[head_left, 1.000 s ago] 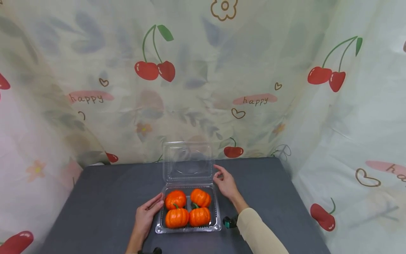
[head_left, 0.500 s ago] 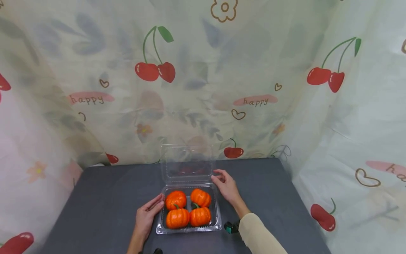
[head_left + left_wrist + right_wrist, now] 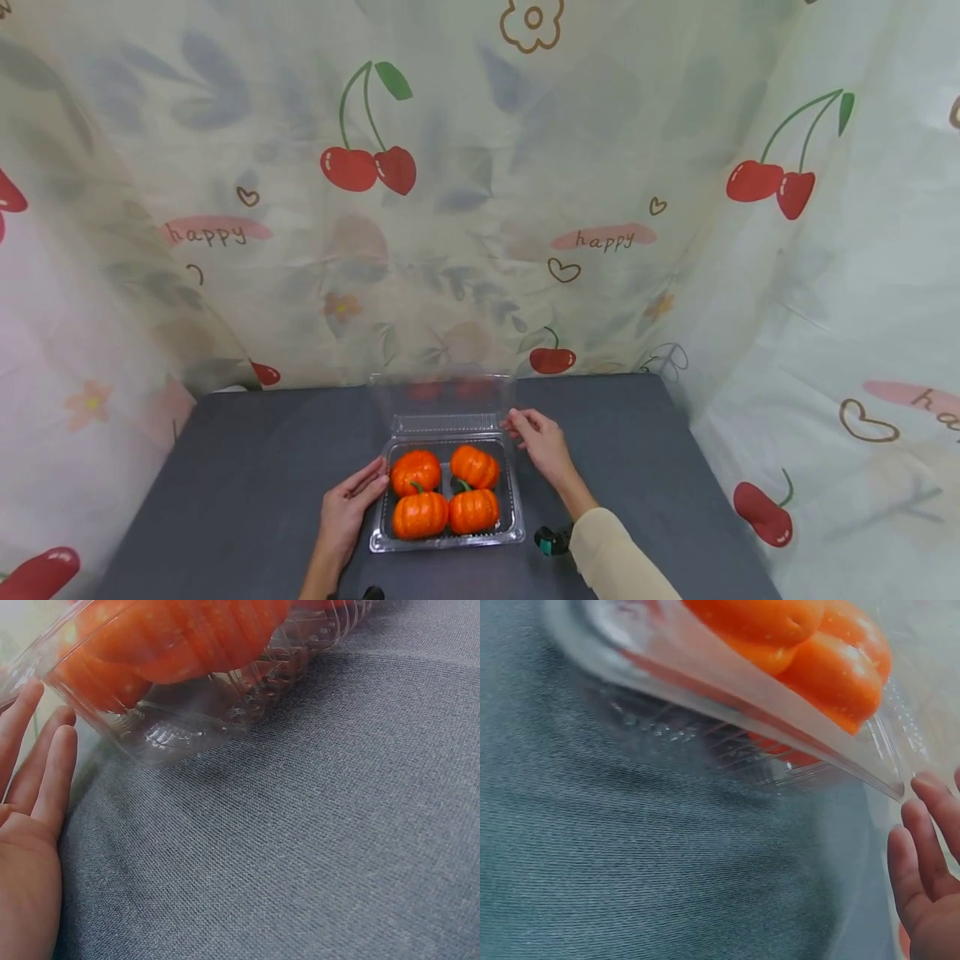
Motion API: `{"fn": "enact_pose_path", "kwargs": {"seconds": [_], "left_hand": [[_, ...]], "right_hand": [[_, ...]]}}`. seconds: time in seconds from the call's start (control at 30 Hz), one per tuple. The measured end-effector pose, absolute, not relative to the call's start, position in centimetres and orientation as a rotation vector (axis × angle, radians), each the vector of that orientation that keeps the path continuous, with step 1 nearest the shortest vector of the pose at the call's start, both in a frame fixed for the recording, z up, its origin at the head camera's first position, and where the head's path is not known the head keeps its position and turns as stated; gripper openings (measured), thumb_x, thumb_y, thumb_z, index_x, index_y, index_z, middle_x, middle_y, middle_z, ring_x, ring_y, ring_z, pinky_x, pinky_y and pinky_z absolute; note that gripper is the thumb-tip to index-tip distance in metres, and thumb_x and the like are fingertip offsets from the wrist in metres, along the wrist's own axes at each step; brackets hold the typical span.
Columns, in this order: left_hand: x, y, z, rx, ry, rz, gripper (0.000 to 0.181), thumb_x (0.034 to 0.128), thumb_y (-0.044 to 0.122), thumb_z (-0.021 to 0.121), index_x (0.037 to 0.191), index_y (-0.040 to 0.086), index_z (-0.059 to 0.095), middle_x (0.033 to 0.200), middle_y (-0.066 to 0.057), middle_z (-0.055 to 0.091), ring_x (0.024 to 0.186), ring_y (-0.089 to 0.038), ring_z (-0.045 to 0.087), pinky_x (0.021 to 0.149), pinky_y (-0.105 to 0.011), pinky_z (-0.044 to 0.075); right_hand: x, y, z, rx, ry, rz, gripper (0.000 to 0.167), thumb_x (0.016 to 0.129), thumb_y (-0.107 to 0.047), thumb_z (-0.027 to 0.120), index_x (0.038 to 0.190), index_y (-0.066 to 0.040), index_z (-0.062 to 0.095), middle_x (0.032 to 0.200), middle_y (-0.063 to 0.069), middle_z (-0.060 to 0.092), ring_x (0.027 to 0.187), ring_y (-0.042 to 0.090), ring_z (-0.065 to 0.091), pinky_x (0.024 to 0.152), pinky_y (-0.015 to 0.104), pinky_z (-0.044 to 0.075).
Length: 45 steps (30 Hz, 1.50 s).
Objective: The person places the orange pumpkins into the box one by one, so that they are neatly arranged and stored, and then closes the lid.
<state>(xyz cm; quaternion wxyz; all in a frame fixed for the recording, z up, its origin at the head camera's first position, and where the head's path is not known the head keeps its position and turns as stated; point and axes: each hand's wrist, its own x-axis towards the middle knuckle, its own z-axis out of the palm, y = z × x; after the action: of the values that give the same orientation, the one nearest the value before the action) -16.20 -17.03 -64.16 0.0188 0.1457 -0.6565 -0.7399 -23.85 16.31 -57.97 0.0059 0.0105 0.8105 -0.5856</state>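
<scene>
A clear plastic clamshell container [image 3: 447, 546] sits on the table, holding several orange toy pumpkins [image 3: 419, 515] with green stems. Its see-through lid [image 3: 450, 423] stands raised at the back hinge. At the left rim, my left hand [image 3: 347, 515] rests its nearly straight fingers against the wall; the left wrist view shows fingertips [image 3: 64, 739] beside that wall. My right hand [image 3: 546, 446] pinches the lid's right edge between thumb and finger. Relaxed fingers [image 3: 922, 847] show near the container's corner in the right wrist view, where the thumb is out of sight.
A dark grey cloth-covered table [image 3: 247, 483] spreads around the container. Behind it and along both sides hang pale curtains [image 3: 480, 250] printed with cherries and hearts. A small black wrist device [image 3: 553, 540] is by the right sleeve.
The lid has tilted forward from leaning back, its top edge now lower in the head view. My right hand has come slightly nearer with it. My left hand and the container have hardly moved.
</scene>
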Motion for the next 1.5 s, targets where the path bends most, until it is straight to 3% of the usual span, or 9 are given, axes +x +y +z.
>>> {"fn": "enact_pose_path", "kwargs": {"seconds": [0.17, 0.37, 0.7, 1.0, 1.17, 1.33, 1.5], "left_hand": [[-16.2, -17.1, -64.2, 0.461, -2.034, -2.291, 0.060, 0.0821, 0.023, 0.086, 0.134, 0.003, 0.066, 0.115, 0.009, 0.077, 0.104, 0.004, 0.071, 0.088, -0.012, 0.057], [-16.1, -16.8, -64.1, 0.455, -2.022, -2.308, 0.059, 0.0815, 0.023, 0.087, 0.134, 0.004, 0.067, 0.117, 0.008, 0.077, 0.105, 0.003, 0.071, 0.090, -0.012, 0.056], [-16.3, -16.5, -64.2, 0.450, -2.037, -2.282, 0.059, 0.0806, 0.026, 0.088, 0.132, 0.004, 0.068, 0.119, 0.002, 0.076, 0.104, 0.003, 0.072, 0.088, -0.012, 0.057], [-16.4, -16.4, -64.5, 0.401, -2.016, -2.309, 0.057, 0.0837, 0.021, 0.085, 0.133, 0.000, 0.066, 0.119, 0.001, 0.077, 0.104, 0.001, 0.073, 0.087, -0.014, 0.058], [-16.3, -16.7, -64.4, 0.429, -2.017, -2.330, 0.057, 0.0825, 0.022, 0.086, 0.133, 0.003, 0.067, 0.115, 0.009, 0.078, 0.106, 0.000, 0.072, 0.091, -0.016, 0.058], [-16.3, -17.0, -64.1, 0.429, -1.990, -2.381, 0.056, 0.0859, 0.022, 0.083, 0.134, 0.001, 0.065, 0.112, 0.013, 0.078, 0.105, 0.000, 0.073, 0.090, -0.018, 0.059], [-16.2, -17.2, -64.2, 0.417, -1.903, -2.447, 0.049, 0.0983, 0.019, 0.068, 0.134, -0.013, 0.059, 0.102, 0.014, 0.078, 0.098, -0.003, 0.074, 0.087, -0.022, 0.061]], "right_hand": [[-23.4, 16.3, -58.2, 0.045, 2.534, -1.820, 0.044, 0.098, -0.054, 0.061, 0.109, -0.014, 0.074, 0.109, 0.006, 0.078, 0.095, 0.019, 0.072, 0.088, 0.050, 0.062], [-23.1, 16.7, -58.2, 0.031, 2.503, -1.830, 0.044, 0.100, -0.052, 0.058, 0.112, -0.013, 0.074, 0.115, 0.008, 0.077, 0.102, 0.025, 0.073, 0.087, 0.046, 0.063], [-22.2, 17.3, -58.6, 0.012, 2.434, -1.870, 0.047, 0.105, -0.049, 0.051, 0.123, -0.010, 0.070, 0.128, 0.014, 0.073, 0.110, 0.031, 0.072, 0.090, 0.049, 0.062], [-21.5, 17.2, -58.2, 0.049, 2.346, -1.913, 0.064, 0.107, -0.057, 0.037, 0.133, -0.004, 0.062, 0.137, 0.019, 0.066, 0.117, 0.040, 0.067, 0.093, 0.053, 0.060], [-21.5, 17.0, -58.4, 0.064, 2.348, -1.886, 0.064, 0.107, -0.058, 0.036, 0.131, -0.004, 0.062, 0.136, 0.019, 0.067, 0.116, 0.038, 0.068, 0.091, 0.051, 0.061], [-21.5, 16.8, -58.8, 0.078, 2.368, -1.841, 0.057, 0.105, -0.056, 0.045, 0.130, -0.007, 0.061, 0.134, 0.018, 0.066, 0.112, 0.032, 0.070, 0.088, 0.046, 0.062], [-21.2, 16.6, -58.8, 0.100, 2.384, -1.818, 0.038, 0.105, -0.040, 0.053, 0.127, -0.011, 0.064, 0.108, 0.010, 0.070, 0.092, 0.017, 0.067, 0.075, 0.031, 0.059]]}}
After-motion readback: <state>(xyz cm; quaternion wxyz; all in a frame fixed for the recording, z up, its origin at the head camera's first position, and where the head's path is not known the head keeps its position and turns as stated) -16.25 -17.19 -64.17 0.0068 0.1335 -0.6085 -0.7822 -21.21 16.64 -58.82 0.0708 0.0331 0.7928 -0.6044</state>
